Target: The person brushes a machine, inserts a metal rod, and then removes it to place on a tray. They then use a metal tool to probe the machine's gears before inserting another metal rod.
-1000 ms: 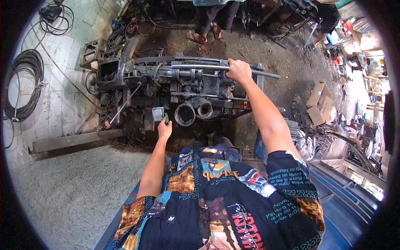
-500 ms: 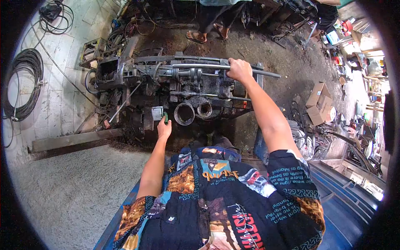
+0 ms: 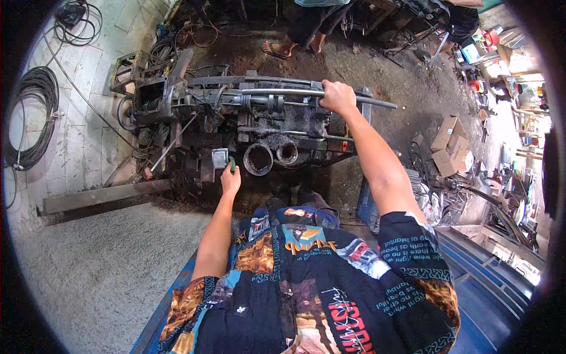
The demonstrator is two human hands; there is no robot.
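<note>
My right hand (image 3: 338, 97) is wrapped around a long metal bar (image 3: 283, 92) that runs across the top of a dark, greasy machine (image 3: 200, 97). The bar's thicker end (image 3: 377, 103) sticks out to the right of my fist. Lower left, my left hand (image 3: 231, 178) is closed on a green handle (image 3: 233, 164), largely covered by my fingers. Just beyond it sits a square silvery metal block (image 3: 220, 158) at the machine's near side. Two round metal cups, a larger one (image 3: 258, 159) and a smaller one (image 3: 287, 153), stand to the right of my left hand.
Past the machine stands a person in sandals (image 3: 275, 51). A thin rod (image 3: 173, 143) slants at the machine's left, near a concrete ledge (image 3: 106, 196). Coiled black cable (image 3: 35, 118) hangs on the pale wall. An open cardboard box (image 3: 450, 146) lies right, beside piled metal scrap.
Both hands keep their grips and nearly the same places. My view has shifted slightly. The standing person's legs have shifted a little to the right.
</note>
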